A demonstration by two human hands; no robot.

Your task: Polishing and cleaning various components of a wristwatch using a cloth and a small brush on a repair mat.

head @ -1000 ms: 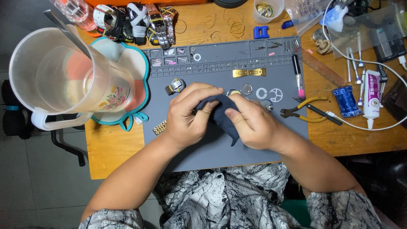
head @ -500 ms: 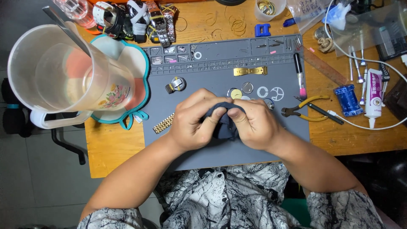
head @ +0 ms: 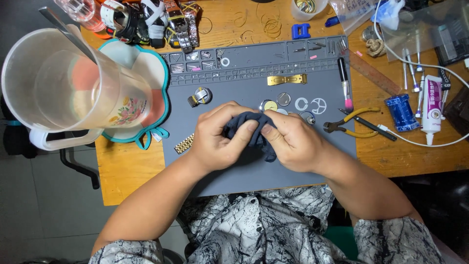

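My left hand (head: 217,139) and my right hand (head: 293,141) meet over the grey work mat (head: 254,171), both pinching a dark blue cloth (head: 246,124) bunched between the fingers. Whatever the cloth wraps is hidden. Just beyond the hands lie small round watch parts (head: 283,99) and white ring pieces (head: 318,105). A watch case (head: 200,96) sits on the mat to the left, and a gold bracelet piece (head: 183,144) lies by my left wrist. A gold clasp (head: 287,79) rests farther back.
A large clear plastic jug (head: 63,85) stands at the left on a teal-rimmed tray (head: 159,85). Yellow-handled pliers (head: 349,122), a pink-tipped pen (head: 345,83), a blue spool (head: 400,112) and a glue tube (head: 432,107) lie right. Several watches (head: 151,19) are piled at the back.
Both hands have closed tighter on the cloth, bunching it smaller between the fingertips; the trailing part that hung toward me is now mostly gathered up.
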